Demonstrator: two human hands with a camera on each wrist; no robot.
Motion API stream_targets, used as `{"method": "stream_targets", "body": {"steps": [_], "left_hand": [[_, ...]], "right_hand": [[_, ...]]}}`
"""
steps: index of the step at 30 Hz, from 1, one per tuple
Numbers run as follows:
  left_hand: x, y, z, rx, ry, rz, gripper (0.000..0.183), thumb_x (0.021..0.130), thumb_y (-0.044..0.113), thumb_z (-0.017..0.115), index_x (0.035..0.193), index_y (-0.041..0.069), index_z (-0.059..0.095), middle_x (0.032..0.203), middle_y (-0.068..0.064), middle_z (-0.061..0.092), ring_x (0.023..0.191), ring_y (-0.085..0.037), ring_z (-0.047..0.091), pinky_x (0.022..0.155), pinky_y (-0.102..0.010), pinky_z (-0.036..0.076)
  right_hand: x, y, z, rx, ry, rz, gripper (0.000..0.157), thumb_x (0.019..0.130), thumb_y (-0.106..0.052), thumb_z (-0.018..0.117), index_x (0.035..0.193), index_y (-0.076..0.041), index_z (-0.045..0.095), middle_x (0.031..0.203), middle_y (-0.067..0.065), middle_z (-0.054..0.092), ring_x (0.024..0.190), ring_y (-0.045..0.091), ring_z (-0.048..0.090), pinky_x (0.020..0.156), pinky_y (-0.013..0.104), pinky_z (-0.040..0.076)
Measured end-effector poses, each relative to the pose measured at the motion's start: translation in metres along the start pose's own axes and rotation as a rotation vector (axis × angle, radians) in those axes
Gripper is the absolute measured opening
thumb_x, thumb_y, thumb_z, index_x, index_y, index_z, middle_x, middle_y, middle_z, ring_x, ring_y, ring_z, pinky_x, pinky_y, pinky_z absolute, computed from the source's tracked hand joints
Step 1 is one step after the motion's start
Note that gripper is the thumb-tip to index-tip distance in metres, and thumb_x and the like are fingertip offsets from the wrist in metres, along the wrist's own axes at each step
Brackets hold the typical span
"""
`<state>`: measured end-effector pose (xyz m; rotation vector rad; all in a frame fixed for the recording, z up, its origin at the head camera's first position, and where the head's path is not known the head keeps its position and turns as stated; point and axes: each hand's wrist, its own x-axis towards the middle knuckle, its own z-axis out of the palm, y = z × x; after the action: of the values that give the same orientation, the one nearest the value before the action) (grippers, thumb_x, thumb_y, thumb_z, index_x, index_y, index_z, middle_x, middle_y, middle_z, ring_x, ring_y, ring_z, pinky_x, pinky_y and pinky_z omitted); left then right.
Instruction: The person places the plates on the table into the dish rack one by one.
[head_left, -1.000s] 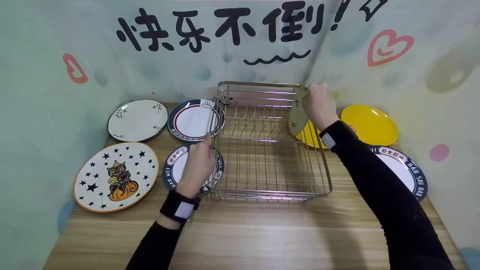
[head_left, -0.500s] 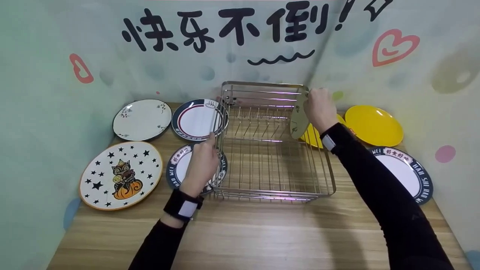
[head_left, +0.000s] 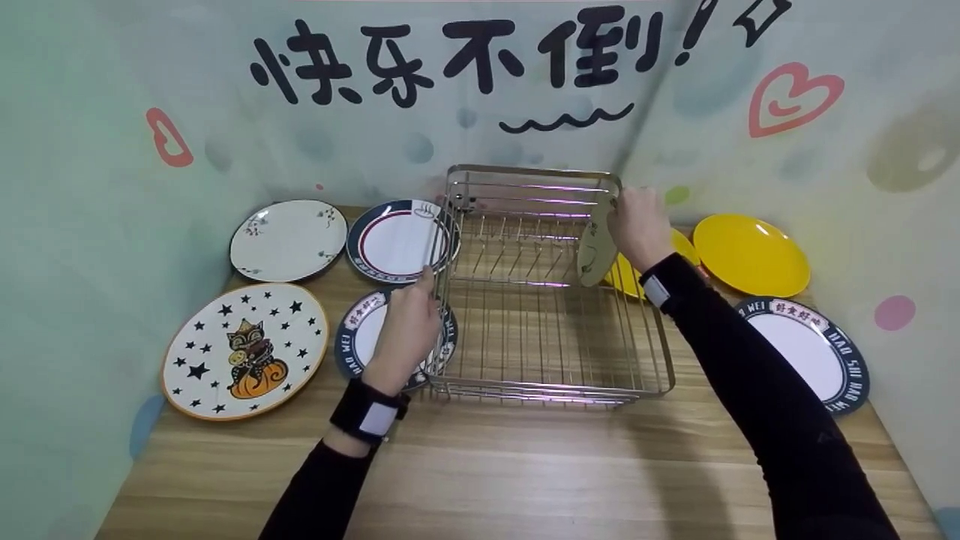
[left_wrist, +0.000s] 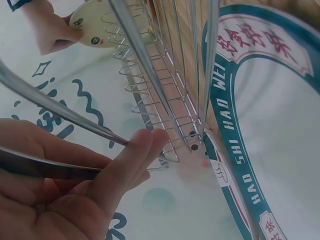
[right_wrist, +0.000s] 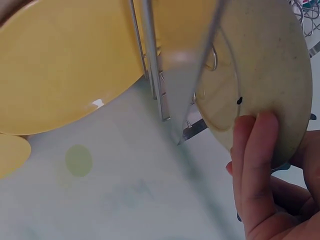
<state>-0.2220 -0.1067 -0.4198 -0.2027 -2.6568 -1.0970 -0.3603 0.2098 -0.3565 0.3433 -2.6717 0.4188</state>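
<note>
A wire dish rack (head_left: 551, 391) stands in the middle of the wooden table. My left hand (head_left: 409, 326) holds its left top rim; in the left wrist view, the thumb and fingers (left_wrist: 125, 165) curl around the metal rail. At the rack's back right, my right hand (head_left: 641, 225) pinches the upper edge of a pale green plate (head_left: 596, 247) with small dark motifs. That plate stands on edge among the rear wire prongs, inside the right side. The right wrist view shows its plain underside (right_wrist: 280, 65), two fingers flat against it and the thumb mostly hidden behind.
Left of the rack lie a white floral plate (head_left: 289, 240), a red-ringed plate (head_left: 390, 244), a pumpkin plate (head_left: 202, 375) and a blue-rimmed plate (head_left: 360, 337). To the right are two yellow plates (head_left: 750, 255) and another blue-rimmed plate (head_left: 802, 356). A printed backdrop (head_left: 375, 165) rises behind.
My right hand and the pale green plate have come down a little, deeper into the rack's rear prongs. The left hand keeps its hold on the rim; the head view has shifted slightly.
</note>
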Motion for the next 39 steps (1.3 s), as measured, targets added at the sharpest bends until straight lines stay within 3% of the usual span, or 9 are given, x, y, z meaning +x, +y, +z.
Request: {"method": "stream_targets", "body": {"steps": [5, 8, 13, 20, 23, 26, 31, 36, 39], "left_hand": [[-0.001, 0.001, 0.001, -0.003, 0.004, 0.021, 0.052, 0.088, -0.013, 0.051, 0.138, -0.017, 0.04, 0.082, -0.021, 0.067, 0.064, -0.023, 0.06, 0.065, -0.033, 0.056], [-0.001, 0.002, 0.001, -0.005, 0.003, 0.033, 0.052, 0.087, -0.014, 0.05, 0.138, -0.018, 0.04, 0.078, -0.019, 0.066, 0.061, -0.021, 0.059, 0.061, -0.031, 0.055], [-0.001, 0.003, 0.001, -0.009, 0.003, 0.025, 0.052, 0.087, -0.014, 0.051, 0.139, -0.017, 0.04, 0.075, -0.017, 0.065, 0.062, -0.021, 0.06, 0.066, -0.031, 0.056], [-0.001, 0.002, 0.001, -0.011, 0.011, 0.025, 0.053, 0.087, -0.014, 0.051, 0.139, -0.016, 0.039, 0.076, -0.018, 0.064, 0.067, -0.024, 0.061, 0.07, -0.034, 0.056], [-0.001, 0.002, 0.001, -0.007, 0.007, 0.021, 0.053, 0.087, -0.014, 0.05, 0.139, -0.017, 0.038, 0.069, -0.013, 0.06, 0.063, -0.023, 0.058, 0.066, -0.034, 0.056], [-0.001, 0.001, 0.001, -0.005, 0.004, 0.014, 0.054, 0.087, -0.014, 0.051, 0.14, -0.017, 0.038, 0.066, -0.012, 0.058, 0.061, -0.023, 0.057, 0.064, -0.033, 0.055], [-0.001, 0.001, 0.002, -0.007, 0.004, 0.018, 0.056, 0.086, -0.015, 0.05, 0.14, -0.017, 0.037, 0.068, -0.014, 0.06, 0.061, -0.022, 0.057, 0.061, -0.033, 0.054], [0.0, 0.001, 0.002, 0.007, 0.015, 0.026, 0.053, 0.087, -0.014, 0.049, 0.138, -0.018, 0.039, 0.066, -0.015, 0.06, 0.058, -0.022, 0.056, 0.059, -0.034, 0.055], [0.0, 0.0, 0.0, 0.016, 0.016, 0.028, 0.052, 0.087, -0.014, 0.05, 0.138, -0.018, 0.04, 0.069, -0.016, 0.062, 0.06, -0.022, 0.057, 0.062, -0.035, 0.056]], "right_hand": [[-0.002, 0.005, 0.002, -0.024, 0.006, -0.007, 0.013, 0.078, 0.012, 0.048, 0.072, 0.011, 0.06, 0.063, 0.018, 0.051, 0.058, 0.028, 0.046, 0.045, 0.04, 0.042], [-0.003, 0.008, 0.002, -0.035, -0.005, 0.006, 0.014, 0.079, 0.013, 0.047, 0.074, 0.012, 0.06, 0.064, 0.018, 0.051, 0.057, 0.027, 0.045, 0.044, 0.038, 0.039], [-0.003, 0.007, 0.001, -0.06, -0.019, 0.002, 0.016, 0.08, 0.012, 0.046, 0.078, 0.014, 0.062, 0.069, 0.023, 0.056, 0.06, 0.029, 0.048, 0.045, 0.04, 0.042], [-0.005, 0.006, 0.001, -0.071, -0.025, 0.017, 0.019, 0.082, 0.011, 0.044, 0.068, 0.008, 0.057, 0.065, 0.018, 0.05, 0.06, 0.029, 0.046, 0.044, 0.042, 0.045], [-0.007, 0.007, 0.002, -0.044, -0.016, 0.029, 0.026, 0.087, 0.004, 0.048, 0.061, 0.001, 0.049, 0.063, 0.016, 0.047, 0.057, 0.028, 0.045, 0.043, 0.041, 0.044], [-0.011, 0.009, 0.004, -0.007, 0.005, 0.06, 0.041, 0.095, -0.012, 0.053, 0.056, -0.006, 0.042, 0.058, 0.012, 0.045, 0.052, 0.026, 0.045, 0.041, 0.038, 0.04], [-0.026, 0.016, -0.001, 0.053, 0.02, 0.143, 0.052, 0.101, -0.038, 0.05, 0.058, -0.008, 0.042, 0.056, 0.008, 0.042, 0.048, 0.025, 0.045, 0.039, 0.037, 0.037], [-0.044, 0.02, -0.012, 0.105, 0.035, 0.125, 0.052, 0.1, -0.034, 0.051, 0.056, -0.011, 0.037, 0.048, 0.0, 0.028, 0.04, 0.015, 0.027, 0.037, 0.031, 0.022], [-0.054, 0.023, -0.018, 0.126, 0.054, 0.108, 0.053, 0.099, -0.029, 0.052, 0.052, -0.008, 0.038, 0.044, 0.0, 0.027, 0.039, 0.016, 0.026, 0.038, 0.031, 0.019]]}}
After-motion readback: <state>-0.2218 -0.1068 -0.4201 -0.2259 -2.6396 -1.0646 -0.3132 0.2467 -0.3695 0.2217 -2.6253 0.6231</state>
